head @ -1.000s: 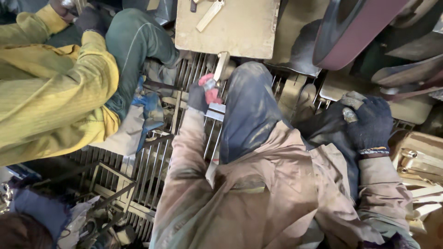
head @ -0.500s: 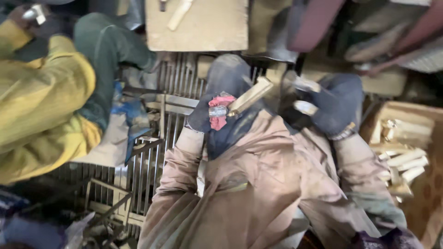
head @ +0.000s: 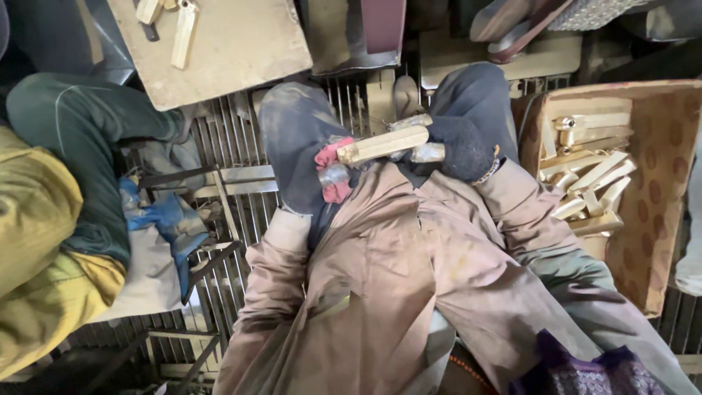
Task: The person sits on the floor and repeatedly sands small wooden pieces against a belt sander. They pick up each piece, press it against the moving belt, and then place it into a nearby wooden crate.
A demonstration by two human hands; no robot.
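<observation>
My left hand (head: 330,170), in a red and dark glove, grips the left end of a pale wooden block (head: 383,144); a small metal piece sits against the glove there. In a dark knitted glove, my right hand (head: 459,151) holds the block's right end, beside a metal ferrule (head: 426,153). The block lies nearly level across my knees (head: 292,132), above my brown coat. A second wooden piece with a metal end (head: 411,121) shows just behind it.
A cardboard box (head: 658,183) at my right holds several similar wooden pieces (head: 589,175). A person in a yellow jacket (head: 36,241) and green trousers sits at the left. A board (head: 234,44) with wooden bits lies ahead. A metal grate (head: 234,146) covers the floor.
My right hand has come in to the wooden block, so both hands now hold it across my knees. The view has shifted and the box of wooden pieces shows more fully.
</observation>
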